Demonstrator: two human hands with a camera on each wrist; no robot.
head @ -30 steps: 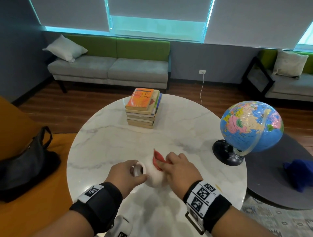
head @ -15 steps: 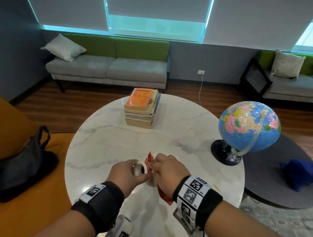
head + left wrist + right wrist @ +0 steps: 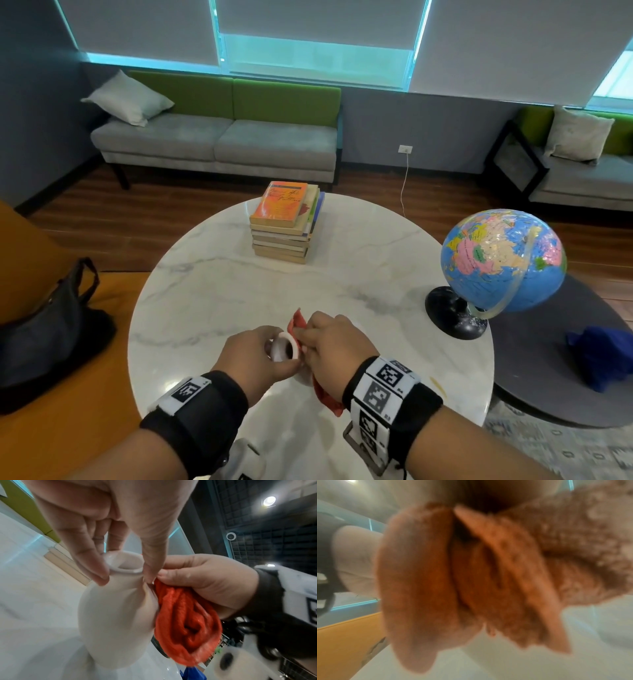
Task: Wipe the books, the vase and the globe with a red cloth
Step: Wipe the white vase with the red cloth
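- Change from one second earlier: the right hand (image 3: 330, 353) then pressed the red cloth (image 3: 185, 620) against the vase's far right flank, with only a small red fold showing above the knuckles. It has since come toward the person's side, and a longer tail of cloth now hangs below the wrist.
- The left hand (image 3: 255, 359) has kept its hold on the vase's neck throughout, while books and globe have not moved.
- Vase (image 3: 113, 615): white, round-bellied, standing at the near edge of the round marble table (image 3: 212, 301), between the two hands.
- Left hand, wrist view: thumb and fingers (image 3: 89, 555) curled about the neck just under the rim, the thumb on the right side and the fingers on the left, the open mouth visible between them.
- Right hand: fingers closed around the bunched cloth, thumb tip beside the left thumb at the neck; the cloth lies against the vase's right shoulder and side.
- Right wrist view: blurred, filled by folds of cloth close to the lens; the fingers cannot be made out there.
- Books (image 3: 286, 222): a stack at the far side of the table, an orange cover on top, well apart from the hands.
- Globe (image 3: 501, 260): blue, on a black base at the table's right edge.
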